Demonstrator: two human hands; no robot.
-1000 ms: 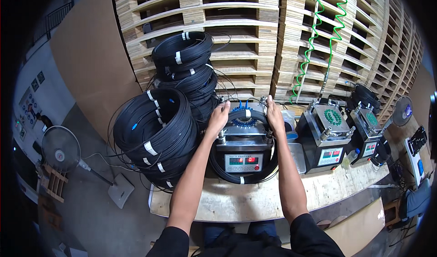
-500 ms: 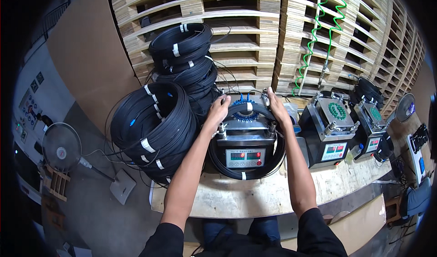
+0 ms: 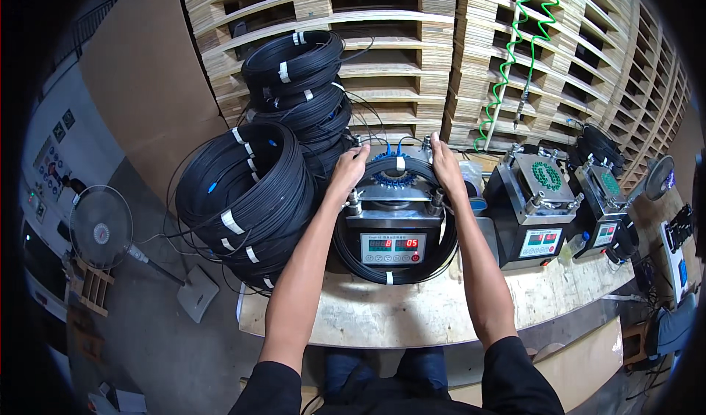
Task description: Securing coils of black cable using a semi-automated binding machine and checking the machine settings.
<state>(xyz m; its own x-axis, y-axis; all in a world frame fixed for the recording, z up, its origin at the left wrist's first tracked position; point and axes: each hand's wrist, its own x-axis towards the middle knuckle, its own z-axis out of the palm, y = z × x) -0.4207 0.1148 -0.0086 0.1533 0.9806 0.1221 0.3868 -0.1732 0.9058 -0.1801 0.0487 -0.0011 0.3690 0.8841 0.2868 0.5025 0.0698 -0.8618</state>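
A coil of black cable [image 3: 390, 276] with white ties hangs round the front of a small metal machine [image 3: 390, 213] on the bench. Its upper part arches in front of a ring of blue fittings [image 3: 398, 179] on the machine's top plate. My left hand [image 3: 348, 169] is closed at the coil's upper left, beside a corner post. On the opposite side my right hand [image 3: 446, 168] is closed at its upper right, thumb up near the other rear post. The fingertips of both hands are partly hidden. Two blue connectors [image 3: 394, 150] stand up at the machine's back.
Tall stacks of cable coils [image 3: 243, 194] crowd the left. Two similar machines with green fittings [image 3: 546, 176] stand to the right. Wooden pallets [image 3: 382, 47] rise behind the bench [image 3: 353, 319], with green coiled hoses [image 3: 502, 69] hanging there. A fan [image 3: 101, 227] stands on the floor at left.
The view has shifted slightly. Both hands stay at the coil's upper sides, and the coil keeps its place round the machine. The red digits on the machine's display differ.
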